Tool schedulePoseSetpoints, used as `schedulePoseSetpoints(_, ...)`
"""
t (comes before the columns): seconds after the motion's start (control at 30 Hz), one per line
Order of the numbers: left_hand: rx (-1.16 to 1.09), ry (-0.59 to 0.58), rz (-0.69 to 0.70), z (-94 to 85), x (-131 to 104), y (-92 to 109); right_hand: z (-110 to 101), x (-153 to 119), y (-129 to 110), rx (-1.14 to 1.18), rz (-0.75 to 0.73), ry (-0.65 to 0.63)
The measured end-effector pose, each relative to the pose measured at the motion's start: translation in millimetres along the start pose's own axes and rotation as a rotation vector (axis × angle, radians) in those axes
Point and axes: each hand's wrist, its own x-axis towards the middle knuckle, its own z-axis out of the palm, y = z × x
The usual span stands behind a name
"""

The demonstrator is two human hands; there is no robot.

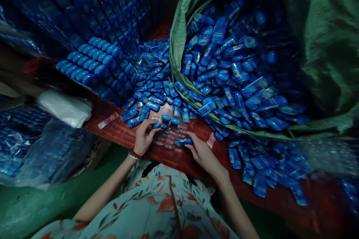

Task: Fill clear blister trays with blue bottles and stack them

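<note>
My left hand [144, 137] is closed on a small blue container [160, 126] with a shiny, rounded shape. In my right hand [200, 149] another blue container [183, 142] is pinched between thumb and fingers. Between the hands, a clear plastic tray [171, 138] with rounded hollows lies on the reddish wooden table. Two blue containers [171, 120] stand side by side at the tray's far end, just beyond my left fingertips. The exact kind of the blue containers cannot be made out.
A large green woven sack [177, 33] full of blue containers lies open at the right. Loose containers [260, 164] spill over the table [112, 134]. Stacked rows [86, 59] stand at the left beside a white plastic bag [66, 106]. Pink strips [108, 120] lie near the edge.
</note>
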Motion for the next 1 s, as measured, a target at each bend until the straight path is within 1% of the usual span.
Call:
schedulePoseSetpoints(0.07,0.033,-0.028,0.086,1.4,5.9,0.0,-0.4,7.4,-3.3,0.072,0.042,0.101)
schedulePoseSetpoints(0.13,0.085,-0.097,0.194,1.7,11.0,-2.2,5.4,18.8,-5.2,0.101,0.04,0.246)
schedulePoseSetpoints(0.17,0.121,-0.136,0.252,1.3,13.0,-3.7,9.7,24.9,-5.1,0.095,0.006,0.302)
schedulePoseSetpoints(0.2,0.161,-0.178,0.311,0.4,14.5,-5.1,14.1,30.8,-4.3,0.071,-0.044,0.327)
schedulePoseSetpoints(0.23,0.201,-0.212,0.367,-1.0,15.7,-6.0,18.1,35.8,-3.1,0.025,-0.099,0.327)
schedulePoseSetpoints(0.33,0.307,-0.296,0.499,-7.5,17.2,-3.6,23.2,44.2,-1.1,-0.199,-0.216,0.254)
schedulePoseSetpoints(0.4,0.354,-0.365,0.538,-11.7,17.1,2.4,19.9,45.2,-4.7,-0.346,-0.263,0.179)
schedulePoseSetpoints(0.47,0.414,-0.437,0.535,-13.6,16.5,10.1,14.0,45.4,-13.5,-0.453,-0.308,0.089)
schedulePoseSetpoints(0.57,0.528,-0.522,0.504,-11.2,16.6,20.3,7.9,48.8,-31.3,-0.566,-0.366,-0.031)
schedulePoseSetpoints(0.67,0.598,-0.586,0.483,-6.2,18.6,24.7,10.0,55.4,-42.4,-0.605,-0.367,-0.079)
schedulePoseSetpoints(0.73,0.615,-0.591,0.485,-4.1,19.6,23.9,15.7,57.0,-41.8,-0.584,-0.33,-0.063)
schedulePoseSetpoints(0.8,0.619,-0.557,0.507,-3.6,18.3,20.9,24.0,52.6,-35.6,-0.536,-0.302,-0.005)
schedulePoseSetpoints(0.87,0.608,-0.485,0.531,-4.1,13.8,17.2,32.8,42.8,-26.6,-0.475,-0.305,0.102)
schedulePoseSetpoints(0.93,0.574,-0.406,0.532,-5.1,7.8,13.8,38.6,32.6,-17.3,-0.406,-0.315,0.244)
schedulePoseSetpoints(1.0,0.507,-0.323,0.494,-6.5,3.8,10.6,38.2,29.8,-8.4,-0.34,-0.265,0.384)
